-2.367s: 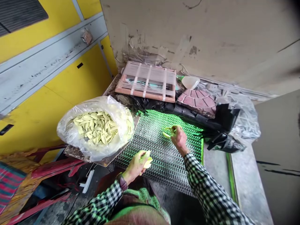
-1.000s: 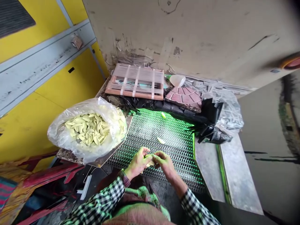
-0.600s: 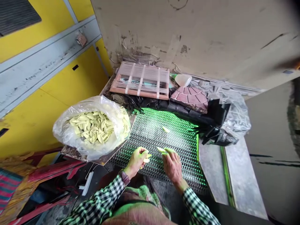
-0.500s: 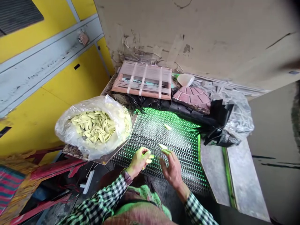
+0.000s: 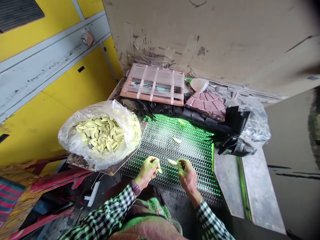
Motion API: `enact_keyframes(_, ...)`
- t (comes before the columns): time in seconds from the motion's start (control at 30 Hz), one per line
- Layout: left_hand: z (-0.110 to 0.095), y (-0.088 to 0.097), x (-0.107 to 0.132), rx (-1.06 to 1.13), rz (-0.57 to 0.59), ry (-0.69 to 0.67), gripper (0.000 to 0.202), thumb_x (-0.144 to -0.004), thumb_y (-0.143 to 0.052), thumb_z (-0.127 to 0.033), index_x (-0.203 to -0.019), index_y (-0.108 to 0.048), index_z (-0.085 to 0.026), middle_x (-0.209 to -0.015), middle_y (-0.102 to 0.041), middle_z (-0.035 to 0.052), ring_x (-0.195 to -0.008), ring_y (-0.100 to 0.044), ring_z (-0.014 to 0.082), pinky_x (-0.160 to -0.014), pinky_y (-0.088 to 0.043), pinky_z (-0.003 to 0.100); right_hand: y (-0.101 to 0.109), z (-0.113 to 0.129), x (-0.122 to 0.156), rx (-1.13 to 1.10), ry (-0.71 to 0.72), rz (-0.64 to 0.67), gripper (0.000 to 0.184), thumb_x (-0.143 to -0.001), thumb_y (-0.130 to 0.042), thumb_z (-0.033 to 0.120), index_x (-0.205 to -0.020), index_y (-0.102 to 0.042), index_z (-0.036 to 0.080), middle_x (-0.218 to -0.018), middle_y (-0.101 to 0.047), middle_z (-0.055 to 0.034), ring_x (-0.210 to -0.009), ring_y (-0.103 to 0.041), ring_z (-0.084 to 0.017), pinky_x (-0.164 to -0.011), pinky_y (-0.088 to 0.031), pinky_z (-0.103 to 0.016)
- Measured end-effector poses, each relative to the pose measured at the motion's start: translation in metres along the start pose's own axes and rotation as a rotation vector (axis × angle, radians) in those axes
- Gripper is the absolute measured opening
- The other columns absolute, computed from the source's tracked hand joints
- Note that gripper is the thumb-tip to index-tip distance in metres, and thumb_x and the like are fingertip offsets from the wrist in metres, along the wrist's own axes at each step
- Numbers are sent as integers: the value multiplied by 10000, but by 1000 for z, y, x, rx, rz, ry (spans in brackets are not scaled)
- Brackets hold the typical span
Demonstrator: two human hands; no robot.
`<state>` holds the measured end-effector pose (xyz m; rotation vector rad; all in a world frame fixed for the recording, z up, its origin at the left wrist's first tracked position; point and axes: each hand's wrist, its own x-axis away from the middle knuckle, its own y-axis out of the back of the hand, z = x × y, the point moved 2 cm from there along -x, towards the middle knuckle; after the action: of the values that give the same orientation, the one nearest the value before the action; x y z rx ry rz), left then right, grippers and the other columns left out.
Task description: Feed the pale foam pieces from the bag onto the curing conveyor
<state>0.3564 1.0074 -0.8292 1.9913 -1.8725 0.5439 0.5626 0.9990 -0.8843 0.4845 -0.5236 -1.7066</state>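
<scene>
My left hand (image 5: 148, 170) is closed round a few pale yellow leaf-shaped pieces near the front of a green-lit wire mesh belt (image 5: 197, 160). My right hand (image 5: 187, 172) is just to its right, fingers curled, pinching one leaf-shaped piece (image 5: 172, 162) at the mesh surface. Two more pieces lie on the mesh farther back, one (image 5: 177, 140) in the middle and one (image 5: 181, 122) near the black sheeting. A clear plastic bag (image 5: 100, 133) full of the same pieces sits to the left.
The bag rests on a board (image 5: 110, 170) at the mesh's left edge. Behind the mesh lie black plastic sheeting (image 5: 232, 123), a taped bundle of flat slats (image 5: 155, 83), a reddish fan-shaped tile (image 5: 206, 105) and crumpled clear plastic (image 5: 257, 116). Yellow panels stand left, grey metal ledge right.
Pieces laid on the mesh have travelled toward the back. My right hand came back from the middle of the mesh to my left hand, took a piece, and now sets it down at the front.
</scene>
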Motion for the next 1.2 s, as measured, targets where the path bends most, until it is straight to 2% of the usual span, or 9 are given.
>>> enact_keyframes(0.17, 0, 13, -3, 99, -117, -17, 350, -823, -709, -486, -942, -547, -200, -679, -555, -55, -442, -375, 55, -372, -276, 162, -16, 27, 7, 147, 266, 45, 302, -1059, -434, 358, -1107, -679, 187, -1004, -704, -94, -633, -553, -156, -503, -378, -267)
enact_keyframes(0.3, -5, 18, 3, 106, -110, -15, 405, -811, -716, -529, -990, -543, -210, -618, -516, -80, -417, -336, 58, -363, -251, 165, -47, 55, -4, 216, 451, 90, 297, -1041, -510, 307, -1293, -645, 224, -1180, -696, -116, -897, -643, -222, -629, -459, -295)
enact_keyframes(0.47, -8, 19, 15, 120, -61, -5, 438, -822, -672, -576, -1019, -557, -202, -621, -519, -73, -420, -341, 66, -359, -252, 168, -42, 53, -27, -63, 171, 75, 307, -1056, -461, 379, -968, -694, 201, -974, -715, -81, -764, -626, -188, -623, -449, -286)
enact_keyframes(0.6, -5, 22, 15, 82, -70, -7, 444, -807, -690, -586, -937, -617, -169, -694, -562, -31, -448, -383, 61, -376, -285, 177, -14, 37, -20, -158, -103, 105, 459, -950, -561, 637, -1014, -697, 204, -961, -705, -76, -726, -616, -203, -588, -435, -298)
enact_keyframes(0.7, -5, 20, 11, 51, -79, -12, 455, -795, -726, -582, -926, -691, -147, -739, -566, -13, -473, -395, 58, -388, -277, 180, -1, 37, -5, -99, -120, -15, 492, -920, -557, 647, -1067, -692, 197, -1013, -682, -92, -728, -587, -207, -605, -428, -321)
enact_keyframes(0.87, -5, 4, 6, 81, -32, -13, 474, -747, -815, -577, -938, -737, -151, -616, -463, -60, -462, -330, 60, -404, -233, 191, -27, 69, 23, -660, -209, 413, 414, -875, -652, 603, -1001, -685, 211, -870, -688, -48, -706, -596, -194, -605, -466, -311)
enact_keyframes(0.97, -2, -6, 4, 107, 20, 1, 478, -738, -836, -570, -923, -730, -142, -593, -444, -70, -461, -329, 59, -406, -241, 191, -42, 77, 27, -827, -318, 436, 445, -809, -710, 633, -901, -647, 202, -797, -670, -35, -640, -582, -181, -540, -436, -287)
enact_keyframes(1.07, 0, -8, 2, 145, -4, -5, 485, -765, -805, -586, -940, -716, -142, -662, -519, -47, -466, -372, 55, -396, -260, 183, -39, 60, 19, -603, -282, 264, 425, -889, -643, 627, -875, -630, 203, -746, -637, -25, -624, -558, -175, -552, -419, -283)
enact_keyframes(1.2, -4, -2, 0, 260, -62, 6, 452, -811, -765, -526, -1003, -720, -119, -864, -638, 27, -537, -488, 55, -415, -329, 167, -18, 30, 3, 68, 132, -39, 292, -1045, -453, 364, -922, -664, 204, -914, -667, -73, -748, -556, -190, -636, -388, -302)
